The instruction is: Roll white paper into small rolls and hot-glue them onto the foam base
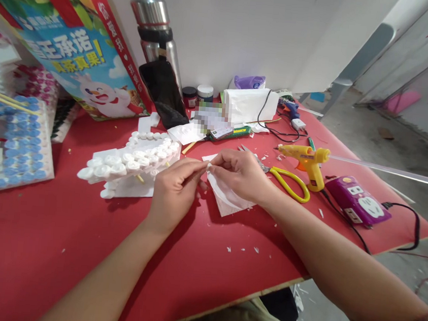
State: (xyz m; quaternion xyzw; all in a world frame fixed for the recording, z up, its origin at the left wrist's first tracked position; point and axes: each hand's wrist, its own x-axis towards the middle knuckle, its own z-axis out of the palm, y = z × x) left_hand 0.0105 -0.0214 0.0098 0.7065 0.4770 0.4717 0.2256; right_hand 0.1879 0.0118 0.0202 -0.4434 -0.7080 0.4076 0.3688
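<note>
The fingertips of my left hand (180,187) and my right hand (237,170) meet in a pinch at a small white piece (209,166). Most of that piece is hidden by the fingers. Beneath my right hand lies a white paper sheet (228,206). Just left of my left hand, a white board (133,189) and rows of small white rolled rosettes (132,161) stand on the red table (92,250). Scissors with yellow handles (289,184) rest to the right of my right hand.
A yellow glue gun (308,163) and a purple power socket (357,199) with cords occupy the right side. Behind are a steel flask (151,12), a black phone (163,94), a green cutter (234,132) and white tissues (250,106). Blue rosettes (26,141) stand at left.
</note>
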